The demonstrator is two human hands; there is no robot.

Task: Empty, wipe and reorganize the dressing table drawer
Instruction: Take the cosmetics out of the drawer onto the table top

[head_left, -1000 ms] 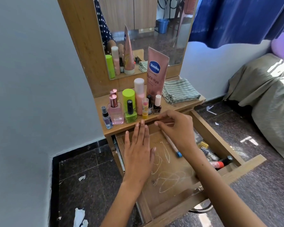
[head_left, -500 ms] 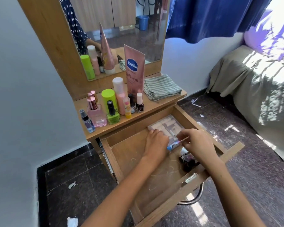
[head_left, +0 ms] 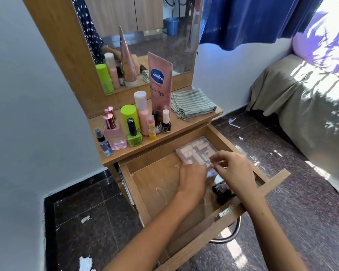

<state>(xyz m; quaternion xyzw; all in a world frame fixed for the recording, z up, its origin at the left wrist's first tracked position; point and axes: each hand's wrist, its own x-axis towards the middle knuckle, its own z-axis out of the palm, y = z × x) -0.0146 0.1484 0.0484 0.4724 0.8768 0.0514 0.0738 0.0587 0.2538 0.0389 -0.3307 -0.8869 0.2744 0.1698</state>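
The wooden drawer (head_left: 145,184) of the dressing table stands pulled out, its bare floor marked with pale scribbles. A clear plastic box (head_left: 196,151) of pink pieces lies in its back right corner. My right hand (head_left: 233,171) pinches a thin pencil (head_left: 210,172) with a blue end, just in front of that box. My left hand (head_left: 192,178) hovers beside it with fingers curled down at the box's near edge; what they touch is hidden. Small dark bottles (head_left: 221,190) lie under my right wrist.
On the table top stand a Vaseline tube (head_left: 160,83), a green can (head_left: 128,116), a pink perfume bottle (head_left: 115,135), a spray bottle (head_left: 103,142) and nail polishes (head_left: 166,124). A folded striped cloth (head_left: 192,103) lies at its right end. A bed (head_left: 311,118) is on the right.
My left hand has lifted from lying flat on the drawer floor and moved right to the clear box. My right hand carried the pencil from the drawer's back to the right side.
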